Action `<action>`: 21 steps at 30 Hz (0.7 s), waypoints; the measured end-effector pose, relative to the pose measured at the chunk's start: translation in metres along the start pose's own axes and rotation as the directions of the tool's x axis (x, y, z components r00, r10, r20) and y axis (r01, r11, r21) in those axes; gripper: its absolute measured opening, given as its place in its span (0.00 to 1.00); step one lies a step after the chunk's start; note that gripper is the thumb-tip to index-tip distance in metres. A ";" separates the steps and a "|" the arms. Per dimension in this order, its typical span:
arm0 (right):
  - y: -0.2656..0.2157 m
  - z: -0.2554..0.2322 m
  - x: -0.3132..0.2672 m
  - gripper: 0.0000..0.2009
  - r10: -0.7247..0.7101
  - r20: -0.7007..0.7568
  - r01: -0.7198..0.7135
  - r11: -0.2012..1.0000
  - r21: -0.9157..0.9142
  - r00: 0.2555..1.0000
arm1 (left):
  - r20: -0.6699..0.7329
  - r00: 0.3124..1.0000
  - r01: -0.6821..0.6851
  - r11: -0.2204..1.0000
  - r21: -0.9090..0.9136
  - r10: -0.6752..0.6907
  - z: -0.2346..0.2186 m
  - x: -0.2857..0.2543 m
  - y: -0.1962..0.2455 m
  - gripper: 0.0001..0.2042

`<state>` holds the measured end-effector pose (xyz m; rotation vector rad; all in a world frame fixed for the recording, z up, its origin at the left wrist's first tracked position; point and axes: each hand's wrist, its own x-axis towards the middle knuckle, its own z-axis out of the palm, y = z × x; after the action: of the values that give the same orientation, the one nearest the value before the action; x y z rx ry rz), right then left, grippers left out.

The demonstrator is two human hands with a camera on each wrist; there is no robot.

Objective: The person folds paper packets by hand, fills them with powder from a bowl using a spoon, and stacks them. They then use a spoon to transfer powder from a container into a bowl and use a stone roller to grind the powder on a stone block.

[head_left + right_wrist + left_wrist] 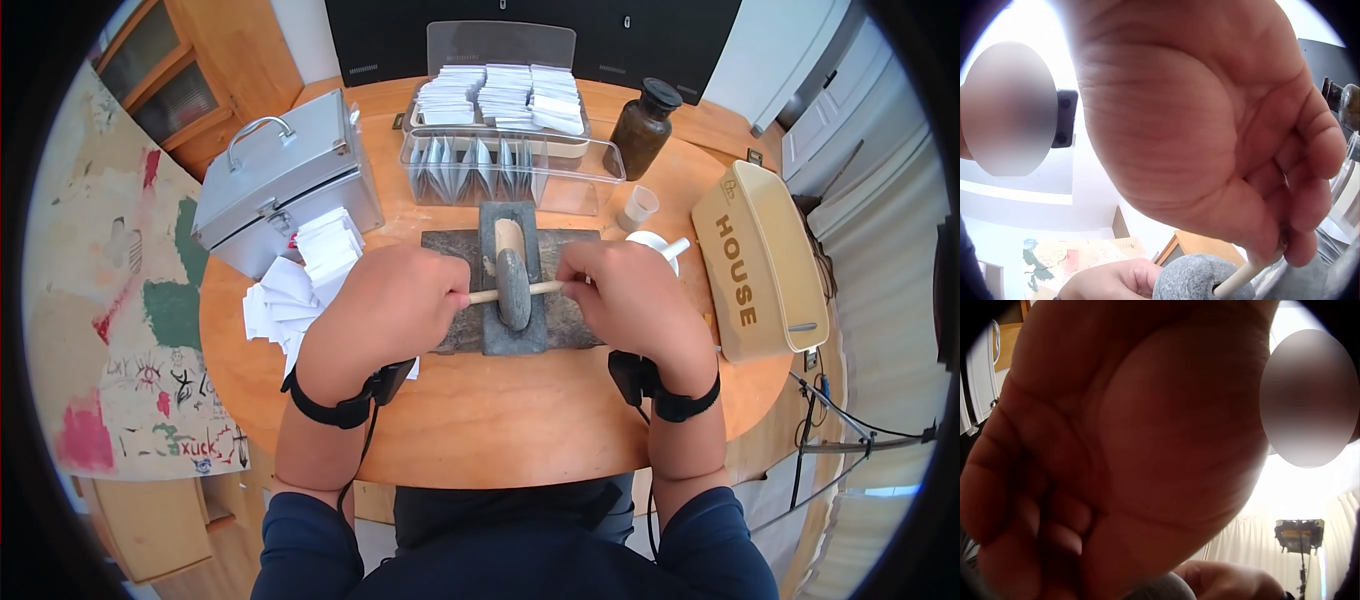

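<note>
A grey stone grinding wheel (514,292) stands on edge in a long stone trough (512,343), its pale wooden axle (546,288) running out both sides. Tan powder (509,234) lies in the trough's far end. My left hand (395,290) grips the axle's left end with curled fingers. On the other side, my right hand (632,295) pinches the right end between thumb and fingers. The right wrist view shows the wheel (1190,279) with the axle through its hole. In the left wrist view my palm (1147,437) hides most of the wheel.
A dark slab (450,250) lies under the trough. Loose white papers (325,255) and a metal case (285,175) are at left. Behind stand clear bins (585,195) of paper packets and a brown bottle (640,135). A small cup (640,205) and HOUSE bin (745,270) are right.
</note>
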<state>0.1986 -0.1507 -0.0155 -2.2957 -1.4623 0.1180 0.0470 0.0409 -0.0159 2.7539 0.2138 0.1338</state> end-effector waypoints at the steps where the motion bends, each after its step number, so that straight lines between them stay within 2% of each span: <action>1: 0.000 0.001 0.000 0.01 -0.009 -0.012 0.009 1.000 0.001 1.000 | -0.007 1.000 -0.006 1.000 -0.006 0.006 0.001 0.000 -0.001 0.05; 3: 0.002 0.004 0.002 0.01 -0.019 -0.024 0.019 1.000 0.001 1.000 | -0.016 1.000 -0.011 1.000 -0.011 0.011 0.008 0.003 -0.005 0.04; 5: 0.004 0.012 0.007 0.01 0.022 -0.107 -0.029 0.998 -0.062 0.994 | -0.232 0.972 0.041 0.999 -0.015 -0.043 0.022 0.011 -0.011 0.04; 9: 0.004 0.009 0.008 0.01 0.053 -0.090 -0.059 0.996 -0.061 0.994 | -0.232 0.972 0.034 0.999 -0.013 -0.036 0.016 0.009 -0.008 0.04; 11: 0.002 0.002 0.002 0.01 0.013 -0.009 -0.013 1.000 -0.027 1.000 | -0.035 0.999 -0.013 1.000 0.018 0.013 0.005 0.002 -0.003 0.04; 15: 0.003 0.004 0.002 0.01 -0.010 -0.013 0.011 1.000 0.004 1.000 | -0.011 0.999 -0.037 0.999 -0.006 0.036 0.009 0.002 -0.005 0.04; 17: 0.004 0.010 0.008 0.02 0.060 -0.076 -0.065 0.996 -0.066 0.995 | -0.228 0.973 0.024 1.000 -0.015 -0.027 0.020 0.010 -0.009 0.04; 21: 0.007 0.009 0.009 0.02 0.076 -0.071 -0.080 0.995 -0.057 0.995 | -0.224 0.975 0.003 1.000 -0.030 -0.009 0.015 0.008 -0.006 0.04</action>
<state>0.2058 -0.1422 -0.0254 -2.3815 -1.3598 0.0178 0.0562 0.0428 -0.0314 2.7057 0.2772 0.4435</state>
